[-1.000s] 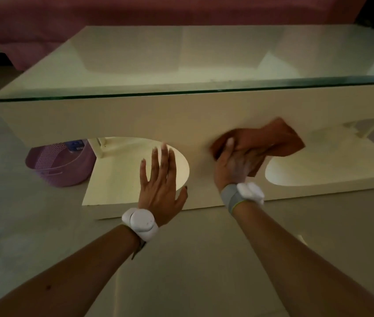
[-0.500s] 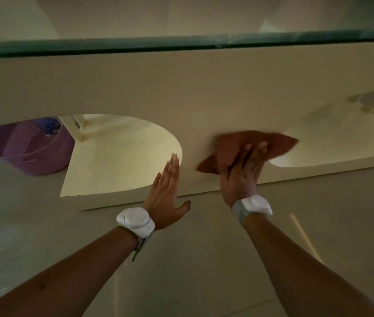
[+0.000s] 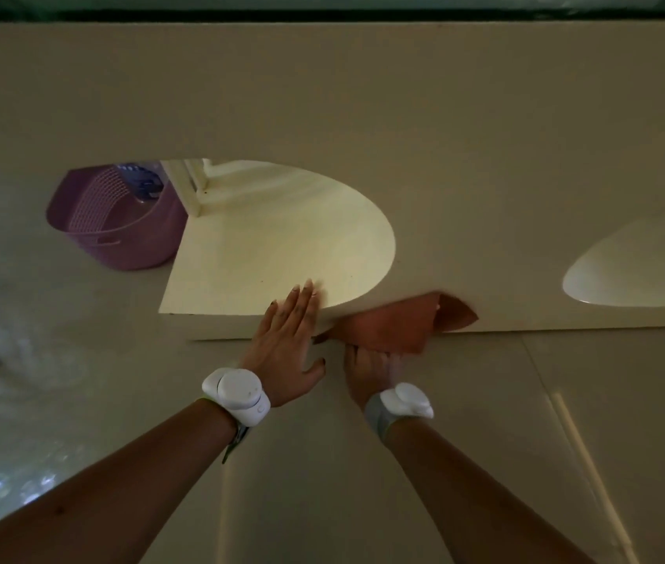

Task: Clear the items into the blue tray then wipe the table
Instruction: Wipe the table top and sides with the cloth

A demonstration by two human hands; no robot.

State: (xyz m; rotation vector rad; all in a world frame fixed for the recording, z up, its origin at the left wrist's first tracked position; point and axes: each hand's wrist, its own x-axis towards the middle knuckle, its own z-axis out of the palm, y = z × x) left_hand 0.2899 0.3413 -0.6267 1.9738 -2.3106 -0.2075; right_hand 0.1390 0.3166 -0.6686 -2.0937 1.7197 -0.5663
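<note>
Right hand (image 3: 367,366) clamped on the brown cloth (image 3: 396,323), fingers hidden under it, cloth pressed against the table (image 3: 322,95) side panel at its bottom edge, lower centre of frame. Left hand (image 3: 286,339) flat and spread, fingers together, palm on the panel just left of the cloth, fingertips over the edge of the curved cutout. White bands on both wrists. Purple basket (image 3: 119,221) on the floor at left, behind the table's lower shelf (image 3: 282,246), with something blue inside; can't tell what. Glass top edge runs along the top of frame. Lighting dim.
</note>
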